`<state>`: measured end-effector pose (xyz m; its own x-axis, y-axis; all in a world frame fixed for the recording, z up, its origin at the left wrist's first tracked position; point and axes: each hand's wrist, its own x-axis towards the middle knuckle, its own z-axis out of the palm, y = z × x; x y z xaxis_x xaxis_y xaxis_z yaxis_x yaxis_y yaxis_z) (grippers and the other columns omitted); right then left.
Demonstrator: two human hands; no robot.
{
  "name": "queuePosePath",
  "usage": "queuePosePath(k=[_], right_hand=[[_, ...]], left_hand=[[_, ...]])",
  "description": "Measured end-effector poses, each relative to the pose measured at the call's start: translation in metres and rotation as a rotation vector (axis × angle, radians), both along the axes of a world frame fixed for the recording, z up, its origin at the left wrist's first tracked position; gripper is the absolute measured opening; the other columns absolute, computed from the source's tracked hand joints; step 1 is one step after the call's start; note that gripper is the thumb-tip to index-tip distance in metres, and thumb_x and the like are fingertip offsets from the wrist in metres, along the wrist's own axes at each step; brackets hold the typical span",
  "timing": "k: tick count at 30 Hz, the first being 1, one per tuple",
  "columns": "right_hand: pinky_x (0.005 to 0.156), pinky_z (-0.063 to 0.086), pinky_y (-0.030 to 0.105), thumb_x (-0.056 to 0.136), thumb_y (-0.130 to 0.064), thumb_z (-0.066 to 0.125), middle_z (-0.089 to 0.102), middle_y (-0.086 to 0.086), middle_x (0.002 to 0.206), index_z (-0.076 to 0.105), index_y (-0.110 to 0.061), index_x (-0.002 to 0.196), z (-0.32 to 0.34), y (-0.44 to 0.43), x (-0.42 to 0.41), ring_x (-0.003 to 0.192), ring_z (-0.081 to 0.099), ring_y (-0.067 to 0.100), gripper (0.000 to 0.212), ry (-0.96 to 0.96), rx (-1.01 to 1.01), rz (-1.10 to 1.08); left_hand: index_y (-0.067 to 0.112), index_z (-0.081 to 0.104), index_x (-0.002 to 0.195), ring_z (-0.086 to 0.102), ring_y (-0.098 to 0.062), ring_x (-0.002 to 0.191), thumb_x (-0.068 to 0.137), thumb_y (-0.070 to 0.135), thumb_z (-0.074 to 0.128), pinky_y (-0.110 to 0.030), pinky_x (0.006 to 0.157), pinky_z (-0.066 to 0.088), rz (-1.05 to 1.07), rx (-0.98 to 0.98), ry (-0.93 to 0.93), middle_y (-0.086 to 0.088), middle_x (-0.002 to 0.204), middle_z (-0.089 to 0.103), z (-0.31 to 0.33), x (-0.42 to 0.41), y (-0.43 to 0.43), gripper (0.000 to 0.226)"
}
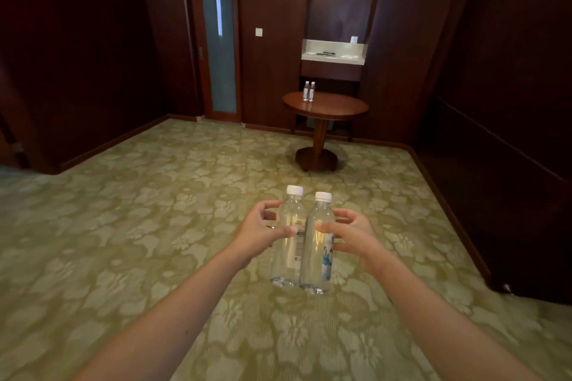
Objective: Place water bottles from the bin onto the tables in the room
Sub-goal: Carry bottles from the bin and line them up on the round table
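I hold two clear water bottles with white caps upright, side by side, out in front of me above the carpet. My left hand (261,233) grips the left bottle (286,257) around its middle. My right hand (353,233) grips the right bottle (317,260), which has a blue and white label. The two bottles touch each other. A round wooden pedestal table (337,108) stands across the room by the far wall. Two more water bottles (309,91) stand together at its back left edge. No bin is in view.
Green floral carpet (173,195) stretches between me and the table. Dark wood walls enclose the room. A frosted glass door (218,40) is at the back left. A white counter niche (332,51) sits above the table. A dark cabinet (507,195) lines the right side.
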<state>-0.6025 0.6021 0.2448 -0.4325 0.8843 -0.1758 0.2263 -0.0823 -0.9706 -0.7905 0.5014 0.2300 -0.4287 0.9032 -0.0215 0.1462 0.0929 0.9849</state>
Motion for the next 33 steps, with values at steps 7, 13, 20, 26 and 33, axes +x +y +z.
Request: queuePosePath(k=[7, 13, 20, 26, 33], right_hand=[[0.086, 0.06, 0.043, 0.07, -0.016, 0.089, 0.072, 0.002, 0.104, 0.062, -0.02, 0.108, 0.016, 0.114, -0.089, 0.094, 0.072, 0.018, 0.046, 0.052, 0.011, -0.089], [0.087, 0.06, 0.042, 0.068, -0.019, 0.09, 0.073, -0.001, 0.104, 0.062, -0.02, 0.109, 0.011, 0.192, -0.135, 0.094, 0.072, 0.016, 0.049, 0.037, 0.013, -0.134], [0.085, 0.06, 0.039, 0.068, -0.019, 0.089, 0.072, -0.001, 0.104, 0.062, -0.02, 0.109, -0.007, 0.323, -0.181, 0.093, 0.072, 0.016, 0.049, 0.027, -0.015, -0.104], [0.09, 0.058, 0.045, 0.067, -0.019, 0.09, 0.071, -0.001, 0.105, 0.062, -0.024, 0.104, -0.004, 0.468, -0.21, 0.096, 0.071, 0.017, 0.047, 0.028, -0.025, -0.078], [0.089, 0.059, 0.043, 0.069, -0.019, 0.089, 0.07, -0.002, 0.105, 0.062, -0.026, 0.102, 0.007, 0.611, -0.239, 0.097, 0.07, 0.016, 0.044, 0.008, -0.008, -0.014]], left_hand=[[0.029, 0.05, 0.131, 0.063, -0.019, 0.106, 0.07, 0.027, 0.087, -0.031, 0.078, 0.057, -0.098, 0.0, 0.075, 0.004, 0.119, 0.057, 0.024, -0.097, 0.133, 0.072], [0.029, 0.051, 0.131, 0.065, -0.02, 0.105, 0.068, 0.027, 0.088, -0.037, 0.085, 0.058, -0.113, -0.016, 0.068, 0.003, 0.119, 0.06, 0.017, -0.144, 0.218, 0.073], [0.026, 0.05, 0.129, 0.065, -0.019, 0.104, 0.07, 0.024, 0.088, -0.031, 0.077, 0.056, -0.104, -0.04, 0.062, 0.002, 0.117, 0.061, -0.001, -0.188, 0.347, 0.07], [0.028, 0.049, 0.126, 0.065, -0.017, 0.103, 0.071, 0.025, 0.087, -0.025, 0.068, 0.053, -0.093, -0.055, 0.067, 0.002, 0.117, 0.061, 0.004, -0.214, 0.487, 0.067], [0.035, 0.048, 0.117, 0.064, -0.016, 0.106, 0.069, 0.026, 0.088, -0.042, 0.089, 0.057, -0.027, -0.057, 0.075, 0.005, 0.116, 0.061, 0.007, -0.24, 0.621, 0.063]])
